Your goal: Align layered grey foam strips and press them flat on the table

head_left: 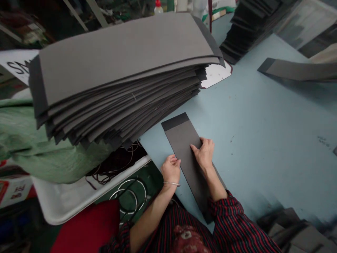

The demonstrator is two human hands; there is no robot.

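Note:
A long dark grey strip (188, 147) with a blacker band at its far end lies lengthwise in front of me on the light blue table. My right hand (205, 154) grips its right edge, the thumb on top and the fingers bent at the side. At the left edge, my left hand (170, 169) is closed, with thumb and fingertips pinched together against the strip's border. Whatever may be between those fingertips is too small to make out. The strip's near end reaches my striped clothing.
A tall stack of grey panels (126, 59) overhangs the table's left side. Another strip (297, 70) lies at the right, near a dark stack (244, 31) behind. More dark pieces (295, 232) sit at the near right. A white tub (55, 207) stands below the table (263, 140).

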